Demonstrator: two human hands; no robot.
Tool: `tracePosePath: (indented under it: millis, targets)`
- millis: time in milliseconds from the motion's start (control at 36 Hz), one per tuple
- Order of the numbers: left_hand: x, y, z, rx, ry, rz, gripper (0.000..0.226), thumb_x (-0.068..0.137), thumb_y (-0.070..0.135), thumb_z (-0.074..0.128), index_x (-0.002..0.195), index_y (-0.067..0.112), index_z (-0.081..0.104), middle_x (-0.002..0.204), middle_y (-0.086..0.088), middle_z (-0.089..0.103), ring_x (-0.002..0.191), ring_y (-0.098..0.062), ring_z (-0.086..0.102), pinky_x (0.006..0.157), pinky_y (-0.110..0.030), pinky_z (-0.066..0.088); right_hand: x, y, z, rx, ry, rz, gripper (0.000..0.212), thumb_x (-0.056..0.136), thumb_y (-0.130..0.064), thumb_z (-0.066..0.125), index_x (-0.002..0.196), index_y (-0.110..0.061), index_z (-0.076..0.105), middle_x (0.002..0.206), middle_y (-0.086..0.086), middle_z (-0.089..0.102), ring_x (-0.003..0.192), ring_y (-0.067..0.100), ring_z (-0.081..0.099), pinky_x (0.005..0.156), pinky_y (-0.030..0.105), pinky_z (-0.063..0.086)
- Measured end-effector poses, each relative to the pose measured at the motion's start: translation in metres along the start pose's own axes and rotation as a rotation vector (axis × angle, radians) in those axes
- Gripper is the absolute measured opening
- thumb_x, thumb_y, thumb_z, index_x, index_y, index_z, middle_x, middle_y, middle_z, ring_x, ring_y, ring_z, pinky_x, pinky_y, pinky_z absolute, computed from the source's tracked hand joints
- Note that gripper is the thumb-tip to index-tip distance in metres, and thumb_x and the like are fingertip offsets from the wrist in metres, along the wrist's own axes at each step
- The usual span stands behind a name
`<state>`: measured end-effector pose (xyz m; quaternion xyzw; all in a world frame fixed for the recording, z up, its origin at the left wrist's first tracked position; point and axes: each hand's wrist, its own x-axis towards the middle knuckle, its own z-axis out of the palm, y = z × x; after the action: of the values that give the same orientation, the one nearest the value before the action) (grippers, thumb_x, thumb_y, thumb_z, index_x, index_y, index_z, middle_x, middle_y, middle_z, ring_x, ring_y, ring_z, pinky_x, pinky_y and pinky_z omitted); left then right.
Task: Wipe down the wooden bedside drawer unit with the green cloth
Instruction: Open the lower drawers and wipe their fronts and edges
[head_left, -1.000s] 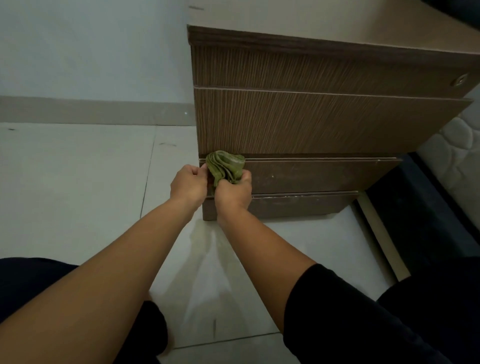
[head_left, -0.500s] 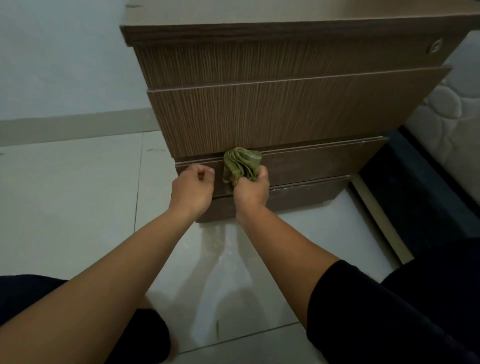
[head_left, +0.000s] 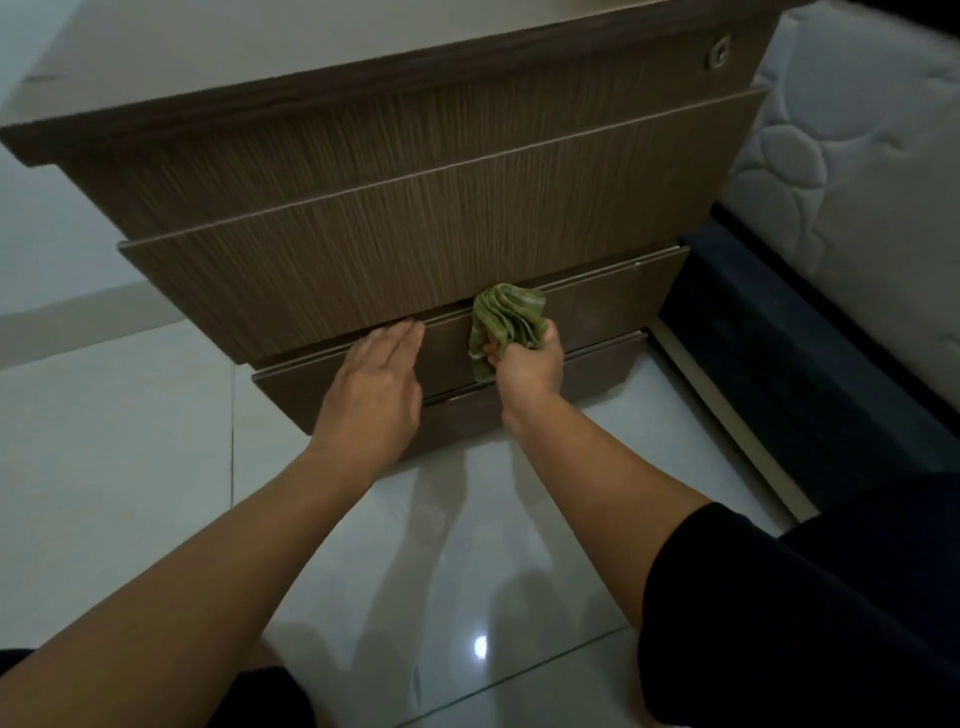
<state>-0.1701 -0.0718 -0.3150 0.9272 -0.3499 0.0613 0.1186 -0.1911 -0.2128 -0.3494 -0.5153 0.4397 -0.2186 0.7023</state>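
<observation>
Two bare hands reach forward and down to the low front of a wooden bedside drawer unit that stands on pale glossy floor tiles, with a quilted white mattress just beside it on the right. Compared with a second ago, the left hand has let go of the green cloth: then both hands gripped the bundle together at the unit's lower left corner, and half a second ago the left hand was a loose fist beside it. Now the left hand lies flat with its fingers straight and held together, palm against the lower drawer front, its fingertips at the dark gap under the larger drawer above. The right hand is closed in a fist around the lower part of the cloth, so the bunched green folds stand up out of its grip and press against the top edge of that same lower drawer, close to the gap. The cloth now sits nearer the middle of the drawer's width than it did a second ago. The camera has also tilted, so more of the unit's top and a small round metal fitting at the upper right are in view. This change suggests that the regripping is finished and one-handed wiping of the lower drawer's top edge is under way, with the left hand probably steadying the drawer. The upper fronts and the top show no sign either way of having been wiped, so how much of the job remains cannot be told.
</observation>
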Motion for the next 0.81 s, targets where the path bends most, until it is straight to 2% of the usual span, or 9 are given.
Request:
tracePosePath:
  millis: [167, 361, 500, 611, 694, 806]
  targets:
    - [0.018, 0.022, 0.005, 0.011, -0.038, 0.075, 0.052, 0.090, 0.008, 0.049, 0.140, 0.004, 0.039, 0.143, -0.013, 0.045, 0.134, -0.028, 0.040, 0.114, -0.034, 0.026, 0.027, -0.010, -0.026, 0.031, 0.023, 0.002, 0.037, 0.080, 0.007, 0.044, 0.082, -0.028, 0.056, 0.087, 0.005, 0.063, 0.089, 0.025, 0.062, 0.092, 0.043, 0.053]
    - [0.038, 0.053, 0.009, 0.015, -0.069, 0.136, 0.052, 0.091, 0.010, 0.048, 0.142, 0.005, 0.036, 0.146, -0.011, 0.042, 0.137, -0.025, 0.036, 0.113, -0.028, 0.022, 0.059, -0.025, -0.059, 0.085, 0.052, 0.039, 0.044, 0.085, 0.004, 0.043, 0.071, -0.036, 0.055, 0.093, 0.005, 0.065, 0.094, 0.025, 0.063, 0.094, 0.044, 0.052]
    - [0.055, 0.077, 0.013, 0.024, -0.107, 0.162, 0.053, 0.092, 0.014, 0.046, 0.143, 0.006, 0.034, 0.149, -0.008, 0.038, 0.139, -0.022, 0.032, 0.116, -0.028, 0.020, 0.082, -0.040, -0.081, 0.151, 0.076, 0.073, 0.043, 0.087, 0.004, 0.043, 0.106, -0.032, 0.057, 0.107, 0.010, 0.065, 0.094, 0.023, 0.060, 0.094, 0.041, 0.052]
    - [0.066, 0.092, 0.015, 0.037, -0.135, 0.165, 0.054, 0.093, 0.016, 0.044, 0.144, 0.007, 0.032, 0.150, -0.008, 0.036, 0.140, -0.021, 0.029, 0.116, -0.028, 0.019, 0.096, -0.049, -0.096, 0.138, 0.087, 0.067, 0.039, 0.088, 0.001, 0.046, 0.114, -0.027, 0.056, 0.113, 0.007, 0.064, 0.103, 0.024, 0.061, 0.096, 0.041, 0.051]
    - [0.073, 0.102, 0.017, 0.049, -0.154, 0.175, 0.054, 0.092, 0.016, 0.045, 0.144, 0.005, 0.032, 0.150, -0.009, 0.036, 0.140, -0.021, 0.029, 0.117, -0.028, 0.020, 0.102, -0.057, -0.108, 0.156, 0.086, 0.050, 0.031, 0.090, -0.002, 0.048, 0.107, -0.026, 0.057, 0.111, 0.006, 0.063, 0.103, 0.022, 0.060, 0.098, 0.041, 0.049]
    - [0.080, 0.114, 0.019, 0.051, -0.160, 0.168, 0.055, 0.090, 0.017, 0.048, 0.142, 0.004, 0.035, 0.148, -0.011, 0.039, 0.139, -0.023, 0.031, 0.118, -0.030, 0.022, 0.105, -0.066, -0.123, 0.252, 0.194, 0.126, 0.044, 0.091, -0.003, 0.044, 0.130, -0.022, 0.048, 0.126, 0.011, 0.058, 0.101, 0.020, 0.055, 0.096, 0.033, 0.047]
